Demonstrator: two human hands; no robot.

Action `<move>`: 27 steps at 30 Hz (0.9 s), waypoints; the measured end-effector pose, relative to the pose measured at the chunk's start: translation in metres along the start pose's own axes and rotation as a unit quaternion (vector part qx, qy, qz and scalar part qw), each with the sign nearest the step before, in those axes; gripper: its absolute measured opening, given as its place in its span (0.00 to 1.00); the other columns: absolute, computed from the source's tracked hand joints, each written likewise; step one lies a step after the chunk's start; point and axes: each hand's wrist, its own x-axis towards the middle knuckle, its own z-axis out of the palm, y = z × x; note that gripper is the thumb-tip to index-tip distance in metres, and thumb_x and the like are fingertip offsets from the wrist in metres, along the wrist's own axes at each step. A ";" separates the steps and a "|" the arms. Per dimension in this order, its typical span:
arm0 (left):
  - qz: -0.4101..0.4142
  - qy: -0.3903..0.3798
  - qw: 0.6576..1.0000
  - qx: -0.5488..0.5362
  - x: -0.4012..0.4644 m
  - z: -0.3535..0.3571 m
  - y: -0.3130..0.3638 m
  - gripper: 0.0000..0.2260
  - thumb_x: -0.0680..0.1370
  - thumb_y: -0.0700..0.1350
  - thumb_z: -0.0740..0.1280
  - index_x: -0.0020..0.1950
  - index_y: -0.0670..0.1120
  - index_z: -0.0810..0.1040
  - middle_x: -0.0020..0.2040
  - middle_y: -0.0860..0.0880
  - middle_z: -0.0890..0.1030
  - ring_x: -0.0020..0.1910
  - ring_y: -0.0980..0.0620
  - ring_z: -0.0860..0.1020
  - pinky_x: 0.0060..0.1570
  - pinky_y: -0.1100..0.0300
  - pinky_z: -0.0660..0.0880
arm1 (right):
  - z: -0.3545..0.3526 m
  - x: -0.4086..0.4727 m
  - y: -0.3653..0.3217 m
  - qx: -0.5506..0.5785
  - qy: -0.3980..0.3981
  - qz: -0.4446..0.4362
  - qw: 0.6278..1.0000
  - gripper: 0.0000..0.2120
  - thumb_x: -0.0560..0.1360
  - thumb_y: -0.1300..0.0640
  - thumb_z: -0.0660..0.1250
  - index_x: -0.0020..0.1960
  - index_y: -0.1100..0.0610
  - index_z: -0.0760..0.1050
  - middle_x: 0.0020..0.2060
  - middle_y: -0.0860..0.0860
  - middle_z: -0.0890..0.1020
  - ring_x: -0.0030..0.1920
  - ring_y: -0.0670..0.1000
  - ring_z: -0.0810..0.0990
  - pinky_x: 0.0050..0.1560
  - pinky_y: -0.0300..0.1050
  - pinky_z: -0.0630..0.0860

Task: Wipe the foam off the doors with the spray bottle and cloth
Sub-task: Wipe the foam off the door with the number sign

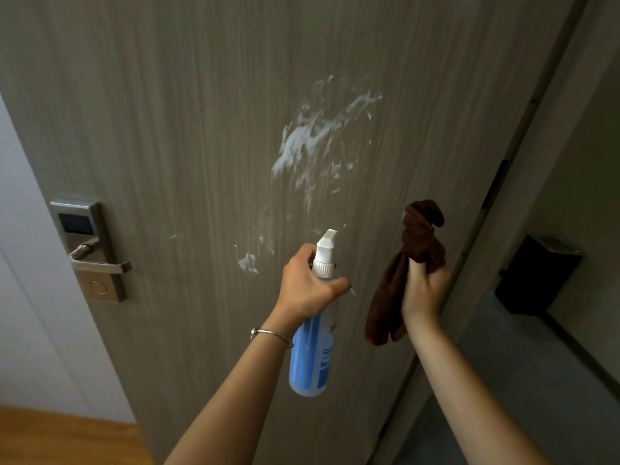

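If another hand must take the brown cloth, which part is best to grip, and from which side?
Probably the bunched top of the brown cloth, coming from above. It stands free above the right hand, which grips the middle, and the twisted folds there give a thick bundle to pinch. The lower tail hangs loose beside the wrist, so it is less firm.

No text can be read anywhere: the blue-and-white label on the spray bottle (313, 350) is blurred, and the door lock plate (88, 250) at left shows no legible marking.
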 end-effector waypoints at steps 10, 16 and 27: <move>0.006 0.010 0.999 -0.047 -0.011 0.015 -0.012 0.17 0.62 0.44 0.73 0.49 0.48 0.75 0.42 0.43 0.81 0.35 0.54 0.76 0.37 0.58 0.76 | -0.012 -0.006 0.007 0.022 -0.009 0.015 1.000 0.24 0.78 0.54 0.61 0.68 0.69 0.72 0.64 0.56 0.78 0.68 0.53 0.76 0.69 0.46 0.71; -0.007 0.028 0.999 -0.041 -0.014 0.004 -0.018 0.19 0.64 0.40 0.75 0.52 0.48 0.75 0.42 0.50 0.80 0.34 0.61 0.75 0.34 0.67 0.74 | -0.004 -0.017 0.010 0.024 -0.027 0.046 0.998 0.18 0.80 0.61 0.61 0.68 0.65 0.72 0.59 0.40 0.82 0.65 0.46 0.77 0.65 0.39 0.73; -0.062 0.121 0.991 -0.012 -0.023 -0.049 -0.052 0.15 0.62 0.43 0.73 0.45 0.44 0.74 0.38 0.47 0.79 0.34 0.53 0.74 0.35 0.57 0.75 | 0.024 -0.034 0.008 0.026 -0.041 0.061 0.997 0.21 0.77 0.51 0.60 0.65 0.61 0.74 0.61 0.46 0.80 0.64 0.44 0.77 0.64 0.36 0.72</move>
